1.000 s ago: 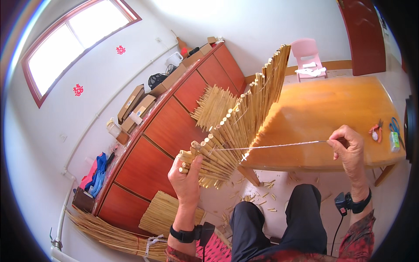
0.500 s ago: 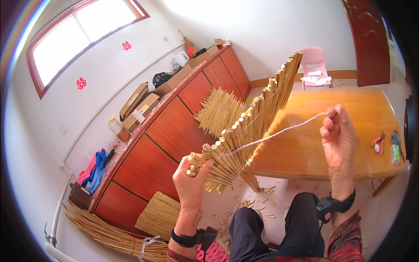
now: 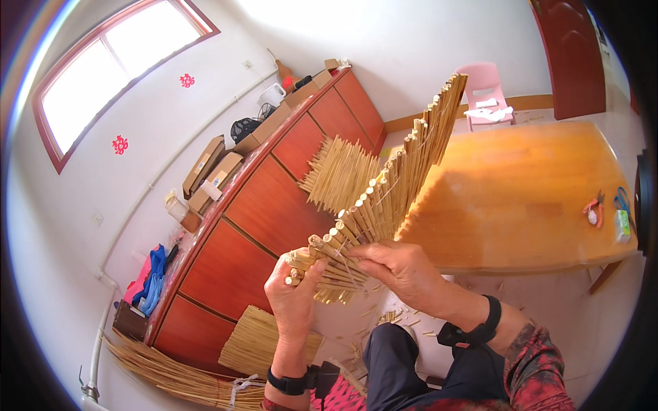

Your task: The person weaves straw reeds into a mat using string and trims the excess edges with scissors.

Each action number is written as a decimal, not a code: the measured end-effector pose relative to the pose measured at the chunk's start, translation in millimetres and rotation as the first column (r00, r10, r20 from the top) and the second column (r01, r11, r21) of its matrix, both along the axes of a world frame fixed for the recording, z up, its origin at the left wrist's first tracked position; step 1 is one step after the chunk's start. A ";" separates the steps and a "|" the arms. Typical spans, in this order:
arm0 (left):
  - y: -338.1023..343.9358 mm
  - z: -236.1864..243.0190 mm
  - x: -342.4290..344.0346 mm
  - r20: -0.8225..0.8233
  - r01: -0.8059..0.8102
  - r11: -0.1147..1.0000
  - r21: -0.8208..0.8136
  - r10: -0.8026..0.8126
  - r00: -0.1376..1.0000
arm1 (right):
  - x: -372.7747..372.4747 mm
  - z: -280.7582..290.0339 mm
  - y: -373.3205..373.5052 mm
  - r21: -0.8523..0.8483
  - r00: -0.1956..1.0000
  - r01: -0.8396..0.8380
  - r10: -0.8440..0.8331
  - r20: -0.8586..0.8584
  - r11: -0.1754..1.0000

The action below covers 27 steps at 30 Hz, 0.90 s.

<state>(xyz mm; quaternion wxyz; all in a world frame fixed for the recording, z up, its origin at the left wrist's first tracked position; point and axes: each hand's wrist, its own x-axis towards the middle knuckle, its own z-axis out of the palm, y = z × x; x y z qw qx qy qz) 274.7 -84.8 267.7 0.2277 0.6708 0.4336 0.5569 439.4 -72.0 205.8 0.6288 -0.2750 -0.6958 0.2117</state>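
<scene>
A long mat of cut straw-coloured stalks (image 3: pixel 392 193), bound side by side, rises from my hands toward the far right, over the table's left edge. My left hand (image 3: pixel 293 294) is closed round the stalks at its near end, thumb on top. Fingers pinched together, my right hand (image 3: pixel 408 274) meets the mat just right of the left hand. A thin white string (image 3: pixel 348 266) crosses the stalks beside my right fingertips; the pinch itself is partly hidden.
A wooden table (image 3: pixel 521 205) at right bears pliers (image 3: pixel 595 207), blue-handled scissors (image 3: pixel 622 198) and a small green-white box (image 3: pixel 622 226). Red cabinets (image 3: pixel 250 219) stand left. Another stalk mat (image 3: pixel 339 175) leans there; a long stalk bundle (image 3: pixel 178 370) lies low left. Beyond is a pink chair (image 3: pixel 483 79).
My right hand has come in from above the table to the mat near my left hand. The string that stretched out to it no longer spans the gap. My left hand keeps its grip.
</scene>
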 end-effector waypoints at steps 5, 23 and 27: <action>7.2 -11.6 1.3 0.079 0.041 0.999 0.035 -0.044 0.996 | 2.8 1.8 -2.4 0.010 0.966 0.151 -0.150 0.212 0.988; 16.9 -10.1 -9.9 0.072 0.048 0.998 0.030 -0.050 0.996 | -8.4 -0.5 21.1 0.092 0.980 0.101 -0.115 0.164 0.991; 17.0 -9.7 -11.6 0.066 0.030 0.999 0.019 -0.031 0.997 | -10.8 0.1 23.1 0.071 0.983 0.069 -0.080 0.163 0.995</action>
